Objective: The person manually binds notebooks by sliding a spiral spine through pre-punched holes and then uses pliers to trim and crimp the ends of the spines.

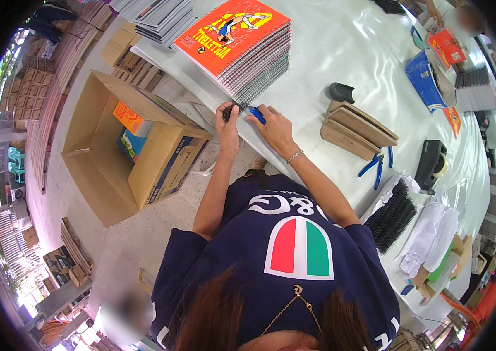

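Note:
At the table's near edge, my left hand (pixel 228 128) is closed around a small dark, bristly bunch (pixel 228 112), perhaps bits of black binding coil. Just right of it, my right hand (pixel 276 130) grips a blue-handled tool (pixel 257 115), most likely pliers; the fingers cover much of it. The tool's tip points toward the left hand and the lower corner of the notebook stack. That tall stack of spiral-bound notebooks (pixel 236 35), with an orange cover on top, stands just beyond both hands.
An open cardboard box (pixel 172 158) with books inside stands left of the white table (pixel 312 58). Rightward lie wooden boards (pixel 356 130), blue-handled pliers (pixel 379 171), a tape dispenser (pixel 431 164) and black coils (pixel 395 217). Another person (pixel 435 11) is at the far right.

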`<state>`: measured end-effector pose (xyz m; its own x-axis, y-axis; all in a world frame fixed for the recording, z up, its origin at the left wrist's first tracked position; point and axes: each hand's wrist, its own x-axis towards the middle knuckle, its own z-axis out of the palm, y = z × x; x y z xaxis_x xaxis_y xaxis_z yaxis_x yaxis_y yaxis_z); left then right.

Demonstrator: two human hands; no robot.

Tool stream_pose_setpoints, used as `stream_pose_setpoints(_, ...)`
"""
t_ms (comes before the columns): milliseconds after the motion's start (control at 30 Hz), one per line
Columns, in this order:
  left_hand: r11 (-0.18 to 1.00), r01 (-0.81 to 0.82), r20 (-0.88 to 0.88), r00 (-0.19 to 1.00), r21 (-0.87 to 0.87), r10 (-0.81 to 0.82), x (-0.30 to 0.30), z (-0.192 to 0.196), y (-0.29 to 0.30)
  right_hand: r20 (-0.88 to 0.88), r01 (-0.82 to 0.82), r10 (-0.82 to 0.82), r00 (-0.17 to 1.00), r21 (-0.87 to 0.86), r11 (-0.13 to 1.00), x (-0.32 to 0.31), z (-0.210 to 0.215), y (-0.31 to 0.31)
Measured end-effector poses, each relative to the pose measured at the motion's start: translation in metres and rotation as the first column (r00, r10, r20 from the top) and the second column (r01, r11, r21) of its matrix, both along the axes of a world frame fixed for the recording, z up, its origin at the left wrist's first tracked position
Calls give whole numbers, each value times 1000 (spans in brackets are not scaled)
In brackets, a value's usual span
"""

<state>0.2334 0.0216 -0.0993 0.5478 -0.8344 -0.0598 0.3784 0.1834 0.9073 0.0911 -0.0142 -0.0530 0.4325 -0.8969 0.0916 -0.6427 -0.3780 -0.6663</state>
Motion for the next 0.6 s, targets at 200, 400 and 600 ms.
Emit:
stream_pose_setpoints(200, 999, -31, -275, 961, -22, 24, 0, 6, 0, -68, 43, -64, 996, -265, 963, -8, -2, 2)
stream_pose_setpoints(400, 998, -7, 41, 999, 59, 5, -5, 12, 3, -70, 7, -23, 997, -217, 976, -5, -5, 0)
stream_pose_setpoints(600, 997, 6, 87, 996, 77, -13, -4, 7, 3, -77, -31, 15, 997, -211, 977, -3, -9, -4)
